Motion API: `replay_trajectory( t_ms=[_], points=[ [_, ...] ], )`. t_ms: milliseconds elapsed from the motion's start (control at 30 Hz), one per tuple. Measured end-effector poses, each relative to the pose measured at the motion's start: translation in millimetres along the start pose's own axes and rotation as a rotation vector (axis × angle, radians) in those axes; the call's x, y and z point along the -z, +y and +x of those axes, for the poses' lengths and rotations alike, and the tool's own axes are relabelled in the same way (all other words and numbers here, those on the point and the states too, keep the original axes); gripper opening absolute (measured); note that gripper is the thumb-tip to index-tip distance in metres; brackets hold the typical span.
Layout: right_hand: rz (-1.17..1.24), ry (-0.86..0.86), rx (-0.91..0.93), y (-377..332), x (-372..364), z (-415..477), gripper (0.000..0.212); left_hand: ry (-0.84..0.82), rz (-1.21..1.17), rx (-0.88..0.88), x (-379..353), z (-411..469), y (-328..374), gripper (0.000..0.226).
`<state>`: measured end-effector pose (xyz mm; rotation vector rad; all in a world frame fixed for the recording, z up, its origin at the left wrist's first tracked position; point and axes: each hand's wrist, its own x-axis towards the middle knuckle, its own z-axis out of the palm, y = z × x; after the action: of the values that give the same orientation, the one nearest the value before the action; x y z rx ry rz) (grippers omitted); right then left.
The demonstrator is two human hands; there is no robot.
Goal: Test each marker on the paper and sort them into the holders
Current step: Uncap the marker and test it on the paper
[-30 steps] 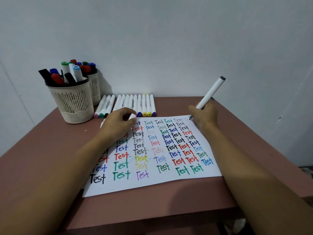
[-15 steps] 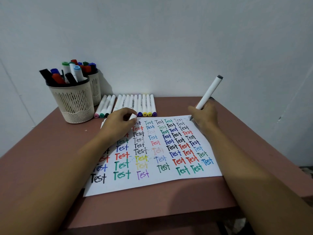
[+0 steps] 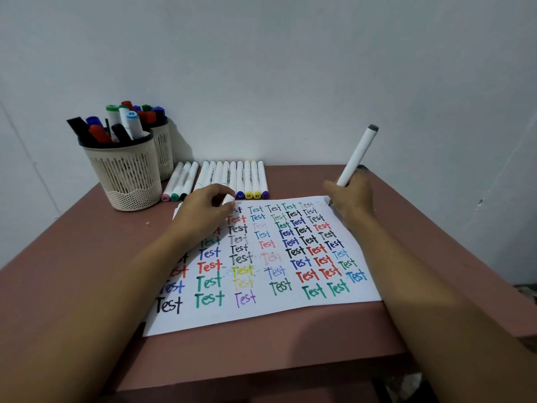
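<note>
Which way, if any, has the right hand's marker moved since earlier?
Yes, slightly: the grey top end of the marker has tipped left, toward the holders, while the right hand stays at the far right corner of the paper.

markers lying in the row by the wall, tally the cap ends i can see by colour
pink cap: 1
green cap: 1
black cap: 1
blue cap: 1
yellow cap: 2
purple cap: 1
Total: 7 showing; the left hand hides the other ends.
</note>
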<state>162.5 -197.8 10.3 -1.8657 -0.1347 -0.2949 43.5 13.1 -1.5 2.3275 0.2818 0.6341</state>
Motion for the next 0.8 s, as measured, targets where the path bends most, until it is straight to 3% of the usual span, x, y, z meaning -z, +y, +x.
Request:
replay_trajectory(
  t_ms=[233, 467, 600, 700, 800],
  points=[
    [0.083, -0.004, -0.074, 3, 3, 4, 0.021, -0.016, 0.008, -0.022, 1, -1, 1, 0.018],
    [0.023, -0.006, -0.048, 4, 0, 2, 0.025, -0.007, 0.011, -0.042, -2, -3, 1, 0.025],
    [0.240, -0.011, -0.120, 7, 5, 8, 0.015, 0.039, -0.044, -0.023, -2, -5, 4, 0.040],
    [0.341, -0.031, -0.089, 0, 5, 7, 0.015, 0.057, -0.021, -0.053, -1, -5, 6, 0.031],
    [0.528, -0.170, -0.074, -16, -2, -4, 0.014, 0.029, -0.032, -0.104, -2, -8, 10, 0.026]
  ],
)
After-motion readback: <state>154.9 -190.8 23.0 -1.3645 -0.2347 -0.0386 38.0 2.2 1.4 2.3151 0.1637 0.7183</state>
